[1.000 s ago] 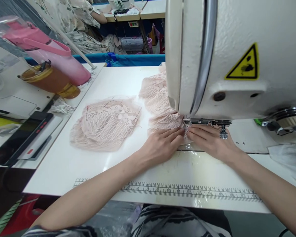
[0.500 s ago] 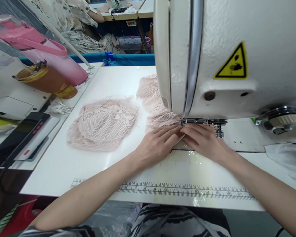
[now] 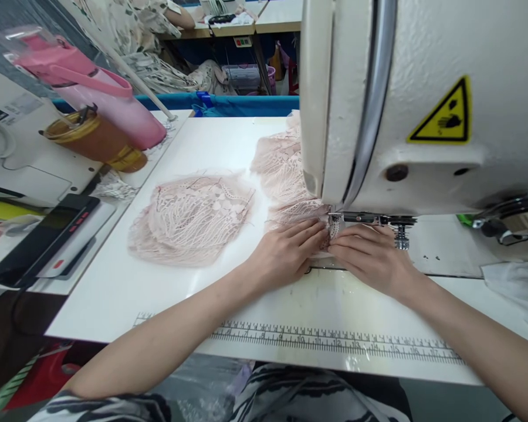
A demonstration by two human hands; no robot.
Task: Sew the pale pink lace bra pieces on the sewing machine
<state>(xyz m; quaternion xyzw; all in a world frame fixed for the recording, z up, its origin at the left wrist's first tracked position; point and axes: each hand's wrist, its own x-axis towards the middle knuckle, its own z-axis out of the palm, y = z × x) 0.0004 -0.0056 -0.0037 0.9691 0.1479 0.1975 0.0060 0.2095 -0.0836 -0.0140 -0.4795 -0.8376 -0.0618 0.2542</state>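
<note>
My left hand [image 3: 290, 249] lies flat on pale pink lace fabric [image 3: 297, 214], its fingers stretched toward the needle area. Just right of it, my right hand [image 3: 372, 255] rests with fingers extended over the same lace, beside the presser foot [image 3: 335, 220]. A narrow strip of lace shows between the two sets of fingertips. Both hands look open, pressing the cloth down; my thumbs are mostly hidden. The sewing machine head [image 3: 405, 105] stands above and covers part of the lace. A separate pink lace piece [image 3: 193, 220] lies on the table to the left.
A printed ruler [image 3: 334, 341] runs along the table's front edge. Left are a pink bottle [image 3: 92, 88], an amber cup [image 3: 97, 140] and a black device [image 3: 44, 240]. White cloth [image 3: 517, 287] lies at right. Another person's arm [image 3: 180, 17] shows at the far table.
My fingertips have come slightly apart and drawn back from the presser foot, uncovering some lace between them. The whole view has shifted, so the machine and table sit farther right.
</note>
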